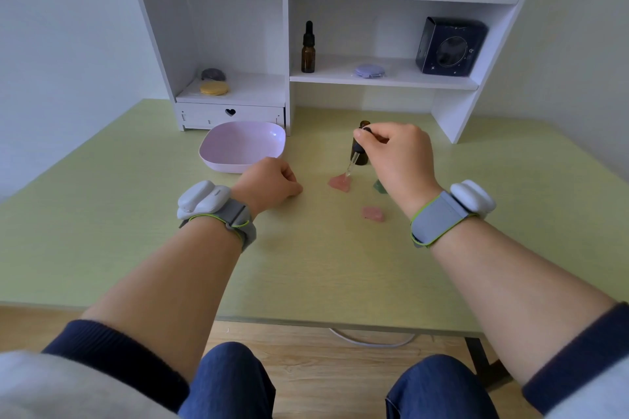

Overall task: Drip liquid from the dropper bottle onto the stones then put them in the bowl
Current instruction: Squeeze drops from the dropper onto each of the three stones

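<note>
While the left hand [269, 182] rests fisted, right-hand fingers [369, 136] pinch the dropper [354, 155] over a pink stone [338, 183].

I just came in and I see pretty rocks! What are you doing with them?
The person's right hand pinches a glass dropper, its tip just over a pink stone on the green table. The open amber bottle stands right behind it. Another pink stone and a green stone lie nearby. The left hand rests on the table in a loose fist, holding nothing. The pink bowl has no stones in it yet.
</note>
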### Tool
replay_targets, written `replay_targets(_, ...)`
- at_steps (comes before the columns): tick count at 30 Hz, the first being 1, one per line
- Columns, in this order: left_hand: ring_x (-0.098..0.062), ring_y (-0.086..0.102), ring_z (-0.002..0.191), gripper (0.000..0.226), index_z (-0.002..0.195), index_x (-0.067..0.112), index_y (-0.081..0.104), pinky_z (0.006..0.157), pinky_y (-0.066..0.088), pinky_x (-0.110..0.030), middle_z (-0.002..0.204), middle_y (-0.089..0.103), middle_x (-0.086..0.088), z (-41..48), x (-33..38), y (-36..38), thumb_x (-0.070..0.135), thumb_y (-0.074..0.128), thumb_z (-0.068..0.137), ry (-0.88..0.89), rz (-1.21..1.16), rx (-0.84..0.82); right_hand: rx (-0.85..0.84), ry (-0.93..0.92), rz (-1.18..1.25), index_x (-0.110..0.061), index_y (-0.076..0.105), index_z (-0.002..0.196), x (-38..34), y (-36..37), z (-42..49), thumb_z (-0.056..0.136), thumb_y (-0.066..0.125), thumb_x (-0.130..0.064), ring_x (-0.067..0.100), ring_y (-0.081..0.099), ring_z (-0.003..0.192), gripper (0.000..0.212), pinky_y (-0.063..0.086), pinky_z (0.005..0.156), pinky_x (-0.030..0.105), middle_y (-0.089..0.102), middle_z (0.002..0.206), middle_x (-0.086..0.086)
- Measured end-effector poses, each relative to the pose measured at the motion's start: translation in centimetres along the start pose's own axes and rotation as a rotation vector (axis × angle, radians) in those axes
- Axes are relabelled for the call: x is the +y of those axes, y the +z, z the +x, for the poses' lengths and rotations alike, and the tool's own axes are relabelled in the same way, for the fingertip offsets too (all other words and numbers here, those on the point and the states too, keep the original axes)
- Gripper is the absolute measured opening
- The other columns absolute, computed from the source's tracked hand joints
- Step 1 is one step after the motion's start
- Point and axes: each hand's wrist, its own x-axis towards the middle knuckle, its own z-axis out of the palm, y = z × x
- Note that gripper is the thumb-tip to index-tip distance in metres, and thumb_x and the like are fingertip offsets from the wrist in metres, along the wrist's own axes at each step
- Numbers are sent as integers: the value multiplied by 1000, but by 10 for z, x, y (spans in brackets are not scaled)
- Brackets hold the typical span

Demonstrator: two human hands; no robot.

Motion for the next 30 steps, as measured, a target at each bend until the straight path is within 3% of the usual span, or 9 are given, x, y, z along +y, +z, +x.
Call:
replay_targets(6,-17,54,71,9,82,13,65,57,43,-24,80,61,1,0,1,0,22,68,82,2,3,4,-6,4,-6,-10,73,69,1,-1,0,87,61,-30,24,60,60,30,49,57,35,69,60,3)
replay_targets(10,-15,54,70,9,82,14,65,57,42,-24,79,60,2,0,1,-1,22,68,82,-5,-6,2,-3,24,14,-14,76,75,-1,-4,5,89,62,-31,6,54,54,26,41,56,25,69,64,-6)
replay_targets(14,-18,54,73,9,82,12,66,62,44,-25,79,60,1,1,2,-1,21,69,81,-16,-33,-11,63,4,3,-10,76,81,-9,-15,21,91,61,-31,19,63,71,27,49,66,31,73,76,4)
replay_targets(19,-19,54,72,13,85,7,69,67,46,-29,75,60,0,2,2,-3,19,71,79,-31,-72,-19,115,-35,-18,-9,75,87,-16,-27,46,93,58,-30,23,65,82,28,52,77,37,74,84,5)
replay_targets(30,-17,53,66,14,82,7,71,66,47,-28,68,60,3,5,0,-3,19,73,76,-47,-93,-31,94,-68,-49,-7,75,92,-11,-20,70,95,56,-28,23,66,82,28,53,76,36,74,86,7)
